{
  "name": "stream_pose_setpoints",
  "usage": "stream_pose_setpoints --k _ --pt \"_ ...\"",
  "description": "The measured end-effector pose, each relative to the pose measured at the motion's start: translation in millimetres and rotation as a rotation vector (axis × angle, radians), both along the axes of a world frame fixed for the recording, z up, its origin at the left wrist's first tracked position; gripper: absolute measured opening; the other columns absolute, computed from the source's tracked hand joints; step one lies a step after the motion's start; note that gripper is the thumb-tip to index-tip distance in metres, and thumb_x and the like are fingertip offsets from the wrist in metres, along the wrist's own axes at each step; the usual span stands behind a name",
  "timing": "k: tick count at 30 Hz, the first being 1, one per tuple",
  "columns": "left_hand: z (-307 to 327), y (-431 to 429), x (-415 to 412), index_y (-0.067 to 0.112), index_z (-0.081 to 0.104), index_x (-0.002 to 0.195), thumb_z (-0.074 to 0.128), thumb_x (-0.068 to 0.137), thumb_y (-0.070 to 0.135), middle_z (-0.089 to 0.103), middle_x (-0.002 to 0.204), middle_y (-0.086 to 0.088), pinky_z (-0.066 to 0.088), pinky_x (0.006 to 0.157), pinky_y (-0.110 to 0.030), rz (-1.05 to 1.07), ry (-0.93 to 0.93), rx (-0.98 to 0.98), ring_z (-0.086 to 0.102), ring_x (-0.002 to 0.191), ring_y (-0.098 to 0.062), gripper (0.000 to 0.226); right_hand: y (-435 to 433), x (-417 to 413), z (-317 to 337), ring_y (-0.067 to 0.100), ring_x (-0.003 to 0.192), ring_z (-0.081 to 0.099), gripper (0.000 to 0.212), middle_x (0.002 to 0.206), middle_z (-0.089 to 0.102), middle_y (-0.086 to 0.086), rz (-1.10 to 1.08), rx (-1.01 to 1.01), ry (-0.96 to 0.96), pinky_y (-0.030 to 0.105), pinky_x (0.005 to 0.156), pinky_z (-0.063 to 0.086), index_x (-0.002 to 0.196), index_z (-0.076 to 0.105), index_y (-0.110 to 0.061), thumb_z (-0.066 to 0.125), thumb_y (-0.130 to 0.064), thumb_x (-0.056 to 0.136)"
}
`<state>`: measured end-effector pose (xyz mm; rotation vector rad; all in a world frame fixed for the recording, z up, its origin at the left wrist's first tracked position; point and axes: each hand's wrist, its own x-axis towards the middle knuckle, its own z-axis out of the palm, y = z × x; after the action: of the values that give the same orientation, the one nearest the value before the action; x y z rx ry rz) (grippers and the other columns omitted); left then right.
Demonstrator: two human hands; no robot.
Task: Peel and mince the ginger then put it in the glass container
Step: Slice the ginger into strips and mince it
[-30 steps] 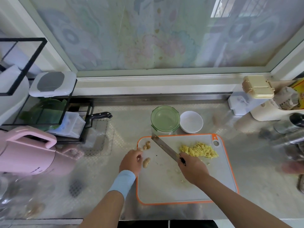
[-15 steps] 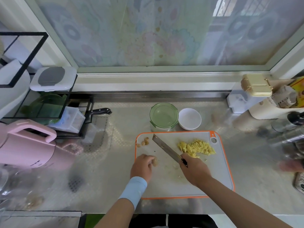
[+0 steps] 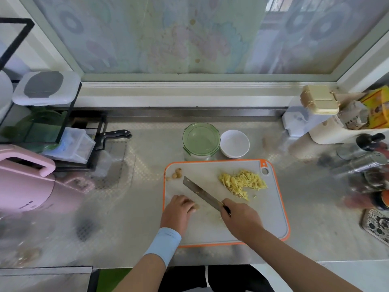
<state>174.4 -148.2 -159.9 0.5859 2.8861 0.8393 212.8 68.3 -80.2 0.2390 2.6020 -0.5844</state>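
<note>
Your left hand (image 3: 179,209) curled over a ginger piece (image 3: 196,206) on the board (image 3: 273,220); your right hand (image 3: 241,219) gripped the knife (image 3: 201,192), its blade angled between that piece and the shreds (image 3: 242,182). Offcuts (image 3: 175,175) lay at the board's far-left corner. Green-lidded container (image 3: 201,140) and bowl (image 3: 234,143) stood side by side just beyond the board.

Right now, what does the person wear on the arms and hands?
No gloves on the left hand or right hand. A light blue wristband wraps the left wrist. The right forearm is bare, with no sleeve in view.
</note>
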Motion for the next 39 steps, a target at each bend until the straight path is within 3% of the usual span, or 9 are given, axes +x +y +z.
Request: stream_pose_setpoints --k 4,6,8,12,14,17,23,29,39 --pt "-4.8 3.1 5.9 0.016 0.074 0.087 0.075 0.082 0.018 0.063 0.09 0.002 0.052 0.066 -0.028 0.016 0.061 0.072 0.049 0.092 -0.014 0.006 -6.6 2.6 -6.2 0.017 0.065 0.056 0.019 0.07 0.057 -0.008 0.098 0.009 0.033 0.03 0.054 0.042 0.11 0.053 -0.033 0.036 -0.038 0.101" --pt "-5.6 4.5 7.1 0.015 0.073 0.085 0.057 0.086 0.023 0.062 0.09 0.001 0.054 0.062 -0.03 0.003 0.057 0.076 0.051 0.092 -0.017 0.018 -10.2 4.3 -8.2 0.014 0.065 0.05 0.027 0.071 0.054 -0.012 0.124 -0.029 0.034 0.028 0.056 0.037 0.123 0.052 -0.038 0.037 -0.035 0.102" --pt "-8.4 5.0 8.3 0.016 0.074 0.086 0.052 0.084 0.022 0.063 0.09 0.0 0.054 0.059 -0.03 -0.023 0.05 0.065 0.052 0.092 -0.017 0.022 -12.6 6.0 -10.4 0.014 0.067 0.05 0.032 0.073 0.054 -0.012 0.133 -0.067 0.019 0.028 0.057 0.035 0.131 0.05 -0.038 0.037 -0.033 0.102" --pt "-7.6 1.9 9.0 0.015 0.073 0.091 0.066 0.078 0.005 0.064 0.093 -0.001 0.054 0.06 -0.03 -0.083 0.067 0.061 0.055 0.093 -0.02 0.018 -11.2 7.6 -12.7 0.019 0.079 0.058 0.038 0.083 0.062 -0.005 0.162 -0.066 0.032 0.03 0.064 0.041 0.139 0.046 -0.038 0.036 -0.032 0.103" --pt "-5.1 2.1 8.0 0.015 0.073 0.093 0.074 0.069 -0.005 0.064 0.096 -0.002 0.052 0.064 -0.03 -0.126 0.087 0.048 0.056 0.095 -0.023 0.031 -13.0 10.6 -12.3 0.02 0.084 0.059 0.041 0.083 0.06 -0.004 0.187 -0.054 0.044 0.032 0.07 0.044 0.144 0.041 -0.04 0.036 -0.032 0.104" --pt "-2.7 2.3 7.7 0.014 0.073 0.097 0.076 0.066 -0.006 0.065 0.098 -0.005 0.052 0.065 -0.03 -0.138 0.132 0.048 0.056 0.095 -0.025 0.037 -21.5 16.5 -12.3 0.02 0.08 0.058 0.044 0.079 0.051 -0.007 0.183 -0.053 0.057 0.033 0.07 0.043 0.147 0.036 -0.043 0.034 -0.032 0.104" --pt "-8.3 -6.1 5.1 0.01 0.072 0.105 0.069 0.059 -0.013 0.066 0.105 -0.006 0.054 0.072 -0.033 -0.253 0.141 0.074 0.056 0.101 -0.026 0.052 -29.7 23.4 -18.3 0.023 0.078 0.06 0.046 0.087 0.063 0.0 0.151 -0.018 0.051 0.035 0.066 0.043 0.149 0.031 -0.044 0.032 -0.033 0.105" --pt "-4.0 -5.3 4.2 0.009 0.072 0.103 0.075 0.057 -0.011 0.067 0.104 -0.006 0.054 0.076 -0.031 -0.263 0.121 0.092 0.057 0.1 -0.025 0.051 -32.7 28.8 -14.9 0.022 0.072 0.055 0.046 0.08 0.055 -0.002 0.126 -0.001 0.022 0.036 0.065 0.045 0.15 0.027 -0.044 0.029 -0.033 0.106" --pt "-1.1 -4.1 1.4 0.007 0.073 0.098 0.079 0.059 -0.012 0.068 0.097 -0.008 0.049 0.084 -0.026 -0.264 0.151 0.152 0.058 0.095 -0.024 0.044 -36.1 41.1 -15.9 0.022 0.07 0.058 0.049 0.08 0.06 -0.001 0.102 0.06 -0.051 0.038 0.065 0.052 0.146 0.029 -0.039 0.039 -0.02 0.103"
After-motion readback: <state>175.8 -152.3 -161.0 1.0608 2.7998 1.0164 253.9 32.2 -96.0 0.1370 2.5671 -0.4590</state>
